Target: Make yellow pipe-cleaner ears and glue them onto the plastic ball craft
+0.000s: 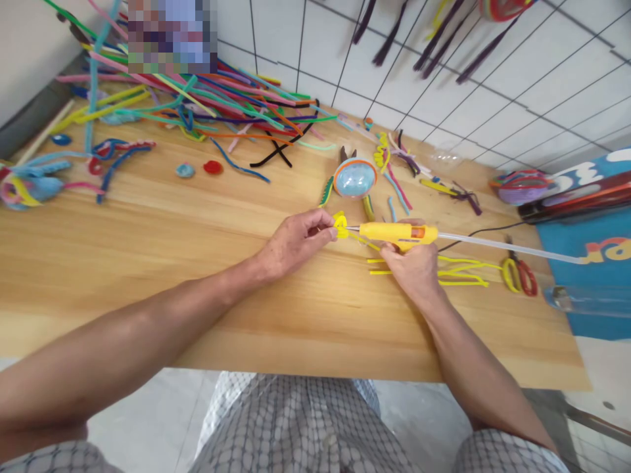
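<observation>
Between the fingertips of my left hand [300,238] is a small looped piece of yellow pipe cleaner [340,225], with a length trailing to the right. My right hand [413,266] is wrapped round the handle of a yellow glue gun [394,232], its nozzle at the yellow loop. A long clear glue stick [507,244] sticks out of the gun's back. Several yellow pipe cleaners [463,272] lie on the table under and beside my right hand. Just beyond the hands is a pair of pliers, its handle [327,192] partly hidden by a clear dome with an orange rim [355,177].
A heap of coloured pipe cleaners [236,98] spreads over the back left of the wooden table [276,315]. Scissors [518,274] lie at the right, near a clear bottle-like tube [586,299]. A black cord [486,230] runs behind the gun. The tiled wall [394,85] bounds the back.
</observation>
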{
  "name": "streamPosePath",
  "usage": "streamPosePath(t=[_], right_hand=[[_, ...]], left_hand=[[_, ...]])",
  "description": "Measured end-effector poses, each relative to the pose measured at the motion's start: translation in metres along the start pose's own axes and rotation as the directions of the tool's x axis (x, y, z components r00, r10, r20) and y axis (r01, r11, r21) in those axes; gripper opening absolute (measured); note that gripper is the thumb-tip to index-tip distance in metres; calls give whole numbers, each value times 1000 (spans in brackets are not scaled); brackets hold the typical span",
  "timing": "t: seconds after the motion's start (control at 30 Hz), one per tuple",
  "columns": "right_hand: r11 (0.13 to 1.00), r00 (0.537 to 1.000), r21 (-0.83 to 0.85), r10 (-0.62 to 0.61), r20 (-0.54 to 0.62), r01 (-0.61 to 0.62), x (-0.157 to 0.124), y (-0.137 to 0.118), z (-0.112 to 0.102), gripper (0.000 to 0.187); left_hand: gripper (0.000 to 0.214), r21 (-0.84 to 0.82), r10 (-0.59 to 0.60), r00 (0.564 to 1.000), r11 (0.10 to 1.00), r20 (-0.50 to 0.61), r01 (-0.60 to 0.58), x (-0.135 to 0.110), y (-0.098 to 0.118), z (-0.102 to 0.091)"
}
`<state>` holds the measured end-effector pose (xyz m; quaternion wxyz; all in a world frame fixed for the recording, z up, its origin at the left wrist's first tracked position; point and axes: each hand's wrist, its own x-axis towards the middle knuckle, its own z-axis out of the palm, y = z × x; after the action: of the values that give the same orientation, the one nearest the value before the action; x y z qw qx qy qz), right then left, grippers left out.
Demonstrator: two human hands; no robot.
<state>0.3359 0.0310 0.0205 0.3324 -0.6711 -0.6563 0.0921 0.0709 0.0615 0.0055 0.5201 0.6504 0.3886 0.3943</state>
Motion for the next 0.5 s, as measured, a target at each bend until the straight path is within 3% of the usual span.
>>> streamPosePath(t=[0.2,0.5], right_hand=[[1000,1000,2,27,1,-27,-1,-2,-1,40],[999,999,11,50,13,-50,-1,-5,-1,39]], left_hand=[[16,-2,0,1000,1000,9,1,0,2,0],[15,-9,-18,1000,1000,0,18,-1,6,1]])
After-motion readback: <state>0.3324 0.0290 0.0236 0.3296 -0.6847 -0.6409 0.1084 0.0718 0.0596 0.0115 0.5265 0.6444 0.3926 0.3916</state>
